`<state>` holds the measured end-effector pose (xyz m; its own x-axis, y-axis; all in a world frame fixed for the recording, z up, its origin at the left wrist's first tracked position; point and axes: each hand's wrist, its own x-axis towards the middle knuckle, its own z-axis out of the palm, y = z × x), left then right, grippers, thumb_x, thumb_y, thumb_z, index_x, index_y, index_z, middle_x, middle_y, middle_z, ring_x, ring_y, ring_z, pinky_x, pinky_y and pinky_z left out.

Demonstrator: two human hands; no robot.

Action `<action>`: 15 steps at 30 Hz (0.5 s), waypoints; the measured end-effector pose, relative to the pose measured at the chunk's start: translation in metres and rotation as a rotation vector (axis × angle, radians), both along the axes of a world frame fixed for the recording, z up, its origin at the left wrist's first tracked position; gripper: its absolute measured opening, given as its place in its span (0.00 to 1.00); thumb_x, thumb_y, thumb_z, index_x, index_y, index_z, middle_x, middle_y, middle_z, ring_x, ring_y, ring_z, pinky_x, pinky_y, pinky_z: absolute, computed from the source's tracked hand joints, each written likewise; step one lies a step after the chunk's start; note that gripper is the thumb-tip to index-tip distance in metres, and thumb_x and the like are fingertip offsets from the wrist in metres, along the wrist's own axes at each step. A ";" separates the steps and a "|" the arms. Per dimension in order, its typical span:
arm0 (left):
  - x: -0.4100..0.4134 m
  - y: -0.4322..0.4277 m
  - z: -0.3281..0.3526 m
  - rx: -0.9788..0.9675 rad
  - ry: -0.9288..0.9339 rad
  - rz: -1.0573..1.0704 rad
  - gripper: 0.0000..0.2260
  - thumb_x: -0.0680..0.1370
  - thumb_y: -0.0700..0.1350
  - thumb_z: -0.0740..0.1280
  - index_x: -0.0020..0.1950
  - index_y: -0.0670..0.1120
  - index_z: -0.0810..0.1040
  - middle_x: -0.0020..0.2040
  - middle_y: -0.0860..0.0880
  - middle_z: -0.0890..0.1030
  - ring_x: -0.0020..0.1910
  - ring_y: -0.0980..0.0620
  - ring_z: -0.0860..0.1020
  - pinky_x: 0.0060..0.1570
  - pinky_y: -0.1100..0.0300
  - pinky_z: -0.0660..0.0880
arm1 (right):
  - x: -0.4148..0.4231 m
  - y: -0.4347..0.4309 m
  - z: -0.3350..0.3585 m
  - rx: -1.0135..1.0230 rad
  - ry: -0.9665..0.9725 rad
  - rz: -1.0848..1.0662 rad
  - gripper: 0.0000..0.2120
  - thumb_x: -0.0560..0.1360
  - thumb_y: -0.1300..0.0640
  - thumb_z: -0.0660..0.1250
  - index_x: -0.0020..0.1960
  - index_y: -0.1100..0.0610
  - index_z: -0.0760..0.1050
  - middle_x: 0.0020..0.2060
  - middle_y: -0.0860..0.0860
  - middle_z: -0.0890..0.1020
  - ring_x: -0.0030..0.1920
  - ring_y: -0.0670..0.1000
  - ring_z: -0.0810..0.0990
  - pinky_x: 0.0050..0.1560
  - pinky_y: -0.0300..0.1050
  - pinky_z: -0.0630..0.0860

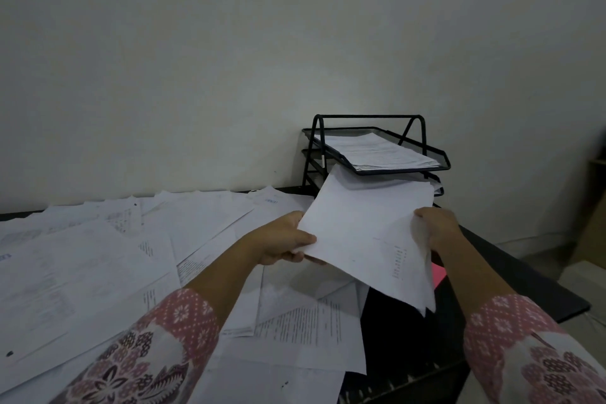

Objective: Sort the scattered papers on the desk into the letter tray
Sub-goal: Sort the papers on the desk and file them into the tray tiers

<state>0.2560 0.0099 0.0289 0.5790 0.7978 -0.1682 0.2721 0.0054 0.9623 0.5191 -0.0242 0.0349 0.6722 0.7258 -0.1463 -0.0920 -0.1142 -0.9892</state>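
The left grip (285,239) is pinching the near left corner of a sheaf of papers (364,233), thumb lying on top and fingers curled beneath. The right grip (437,228) is clasping the opposite edge, fingers wrapped round it so that the sheets are buckling up a little there. Holding both sides like this looks meant to stop the loose sheets fanning apart and to steer them in flat.

The sheaf is hanging above the table (524,279), tilting up and away toward one o'clock. There the black mesh letter tray (436,154) is standing at the back, close to the wall. The sheaf's far edge is sitting right under the front lip of the top tier, at the mouth of the tier below. Whether it is already inside, I cannot tell. The top tier is already carrying a stack (377,151), which is probably why this batch is being aimed lower.

A pink sheet (437,274) is peeping out beneath the sheaf at about four o'clock. From seven round to eleven o'clock, scattered papers (98,256) are overlapping across most of the table, so I judge plenty of sorting is left. Patterned pink sleeves (183,321) are framing the view.
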 end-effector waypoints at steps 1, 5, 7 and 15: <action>0.005 0.001 0.002 -0.004 -0.014 0.013 0.14 0.81 0.35 0.57 0.65 0.45 0.63 0.54 0.45 0.76 0.34 0.52 0.83 0.23 0.69 0.67 | 0.007 0.002 -0.002 -0.009 -0.005 0.014 0.18 0.77 0.68 0.60 0.65 0.74 0.68 0.56 0.65 0.76 0.51 0.56 0.75 0.62 0.51 0.70; 0.029 0.005 0.009 0.010 -0.046 0.070 0.16 0.80 0.32 0.55 0.65 0.45 0.65 0.57 0.45 0.75 0.33 0.55 0.83 0.23 0.70 0.65 | 0.018 -0.003 0.001 -0.111 -0.117 0.084 0.17 0.76 0.63 0.64 0.61 0.72 0.72 0.35 0.56 0.72 0.36 0.54 0.71 0.41 0.45 0.70; 0.042 0.008 0.011 0.000 -0.068 0.112 0.17 0.79 0.31 0.54 0.64 0.46 0.66 0.57 0.45 0.75 0.32 0.55 0.83 0.22 0.70 0.65 | 0.020 -0.007 0.004 -0.148 -0.171 0.118 0.17 0.76 0.62 0.64 0.61 0.72 0.72 0.34 0.55 0.71 0.34 0.53 0.70 0.39 0.44 0.69; 0.095 0.027 0.013 -0.063 -0.124 0.301 0.17 0.77 0.32 0.57 0.65 0.42 0.63 0.61 0.42 0.69 0.49 0.45 0.77 0.20 0.69 0.69 | 0.032 -0.012 0.005 0.001 0.151 0.090 0.07 0.75 0.63 0.65 0.40 0.61 0.70 0.37 0.57 0.75 0.32 0.52 0.74 0.20 0.34 0.71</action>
